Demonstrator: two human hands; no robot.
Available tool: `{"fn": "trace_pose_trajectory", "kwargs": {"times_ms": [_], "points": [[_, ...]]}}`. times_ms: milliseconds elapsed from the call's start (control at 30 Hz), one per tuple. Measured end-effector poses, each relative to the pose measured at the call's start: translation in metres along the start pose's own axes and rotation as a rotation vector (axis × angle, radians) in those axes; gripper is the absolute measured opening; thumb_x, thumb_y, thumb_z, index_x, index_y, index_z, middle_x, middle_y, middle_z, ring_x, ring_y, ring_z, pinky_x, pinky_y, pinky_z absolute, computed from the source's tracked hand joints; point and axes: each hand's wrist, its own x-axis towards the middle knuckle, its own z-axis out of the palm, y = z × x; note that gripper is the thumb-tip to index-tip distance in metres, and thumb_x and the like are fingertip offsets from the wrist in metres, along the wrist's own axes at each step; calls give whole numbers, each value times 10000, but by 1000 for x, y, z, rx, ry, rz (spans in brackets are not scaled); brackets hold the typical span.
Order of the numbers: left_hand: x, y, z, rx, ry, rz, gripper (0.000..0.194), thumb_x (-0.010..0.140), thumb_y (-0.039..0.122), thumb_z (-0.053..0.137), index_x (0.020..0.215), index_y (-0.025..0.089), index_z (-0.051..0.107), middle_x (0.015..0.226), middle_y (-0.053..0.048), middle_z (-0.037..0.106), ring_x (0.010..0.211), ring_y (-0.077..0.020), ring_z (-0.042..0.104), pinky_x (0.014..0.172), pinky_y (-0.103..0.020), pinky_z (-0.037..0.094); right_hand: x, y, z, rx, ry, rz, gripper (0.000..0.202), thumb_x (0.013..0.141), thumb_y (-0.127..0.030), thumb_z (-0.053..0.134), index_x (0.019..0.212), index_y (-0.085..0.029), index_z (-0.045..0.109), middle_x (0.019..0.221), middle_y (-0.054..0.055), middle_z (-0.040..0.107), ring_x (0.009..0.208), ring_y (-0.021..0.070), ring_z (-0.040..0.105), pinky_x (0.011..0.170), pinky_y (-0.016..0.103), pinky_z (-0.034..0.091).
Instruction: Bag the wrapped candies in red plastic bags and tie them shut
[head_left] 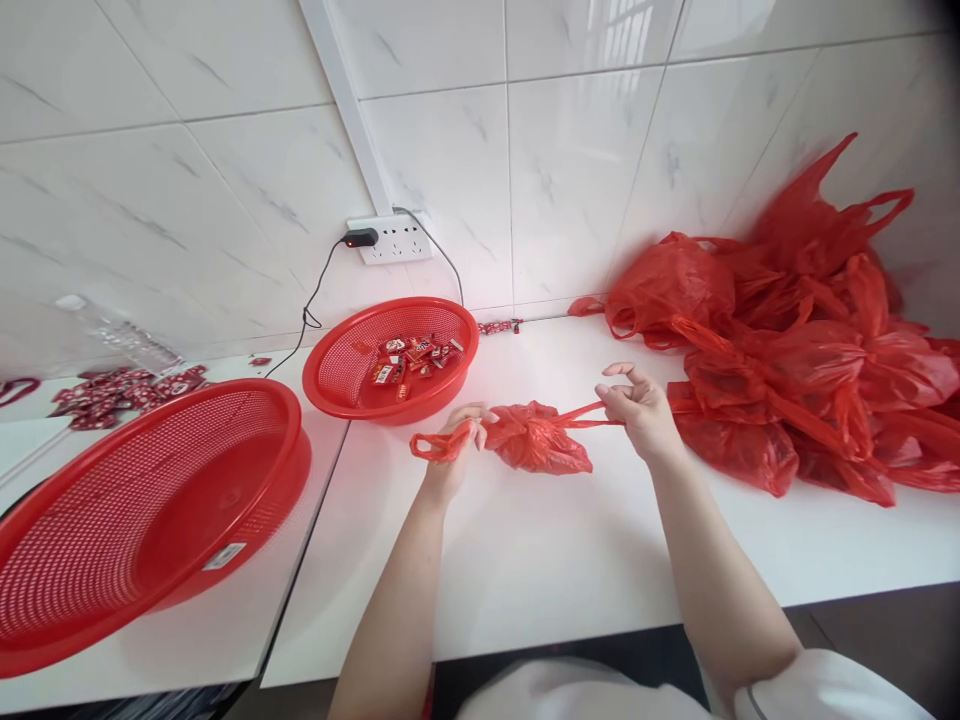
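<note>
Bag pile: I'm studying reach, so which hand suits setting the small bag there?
Right, probably: a handle of the small bag stretches to each hand, but the right hand is nearer the bag pile than the left hand.

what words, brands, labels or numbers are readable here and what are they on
None can be read for certain:
White label on the large red basket: too small and blurred.
Printed packets in the smaller red basket: marks show, too small to read.
Pile of red packets at the left: too small to read.
Tied red bag: no lettering that I can make out.
</note>
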Motion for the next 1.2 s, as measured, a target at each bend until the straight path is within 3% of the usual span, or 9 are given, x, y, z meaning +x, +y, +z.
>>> {"fn": "trace_pose_trajectory", "kwargs": {"times_ms": [100,233,400,533,700,900,1067,1133,1200], "points": [[1,-8,4,-38,-11,-60,395,908,496,494,685,190,608,1143,-113,634,1235,-255,500,1011,-403,432,4,8,-9,-295,145,-62,210,846,-409,604,947,-239,532,481,-102,284,437,100,228,484,253,196],[2,-28,18,-247,130,-297,251,828,420,639,871,174,658,1070,-90,661,1064,-229,617,945,-397,474,5,22,-3,-872,264,-225,164,860,-346,554,939,-211,602,836,65,632,778,230,563,698,356,401],[5,-49,28,-512,286,-690,300,758,384,710,915,137,644,867,-85,695,780,-177,675,732,-299,525,-6,37,35,-887,-84,-370,439,830,-419,622,1196,-184,559,1372,176,512,1264,345,440,1039,536,291],[7,-50,26,-533,281,-777,250,793,369,680,826,125,639,740,-84,692,713,-161,672,709,-274,529,-12,49,61,-778,-271,-292,334,732,-328,714,1028,-245,583,1147,113,636,1086,342,538,981,549,330],[7,-47,22,-544,239,-740,248,779,372,703,844,146,624,755,-66,692,691,-151,668,699,-272,535,-5,48,55,-789,-207,-205,172,741,-130,590,699,-243,468,677,0,564,637,197,508,650,335,379],[6,-48,17,-561,175,-744,225,811,349,662,853,129,649,767,-56,675,709,-138,661,712,-254,533,7,-8,-14,-818,143,-118,65,872,-285,482,882,-238,526,696,24,576,625,199,515,617,311,367],[7,-48,17,-502,146,-714,206,778,310,690,856,121,667,779,-64,683,738,-149,661,738,-266,536,13,-90,-112,-890,932,-394,409,866,-232,482,1274,-217,465,1156,114,626,917,257,605,803,383,425],[7,-47,18,-478,139,-707,228,751,326,710,846,122,671,776,-66,685,738,-154,660,734,-270,535,20,-111,-155,-944,1063,-541,540,885,-159,389,1420,-217,337,1354,133,530,1109,266,569,908,411,402],[8,-47,19,-469,133,-703,254,725,346,728,835,124,670,768,-66,685,734,-157,657,726,-273,532,31,-118,-197,-995,1095,-453,521,918,-183,340,1436,-235,358,1294,149,576,1122,303,557,936,484,374]]}}
